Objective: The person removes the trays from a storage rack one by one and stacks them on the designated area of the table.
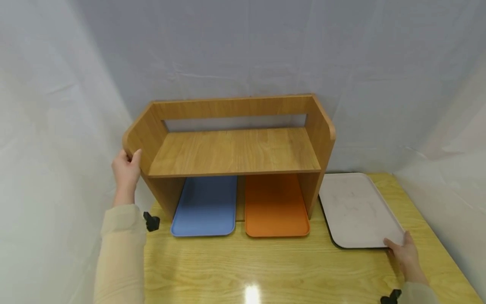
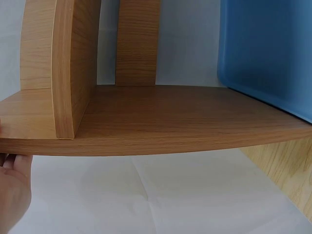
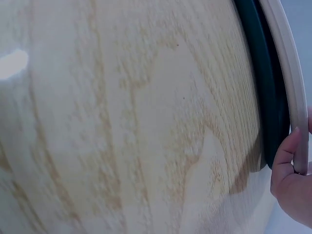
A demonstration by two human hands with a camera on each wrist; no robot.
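Head view shows the right hand (image 1: 406,253) pinching the near right corner of the white tray (image 1: 357,209), which lies on the table (image 1: 265,270) with its long axis running away from the person. Farther back, the left hand (image 1: 127,171) grips the left side panel of the wooden shelf (image 1: 235,150), just left of that tray.

Both hands are bare. The left hand (image 1: 126,169) comes out of a long, loose cream-beige sleeve (image 1: 118,253) with a soft cuff at the wrist (a small black clip-like mount sits beside it). The right hand (image 1: 407,252) shows a similar pale cuff (image 1: 419,292).
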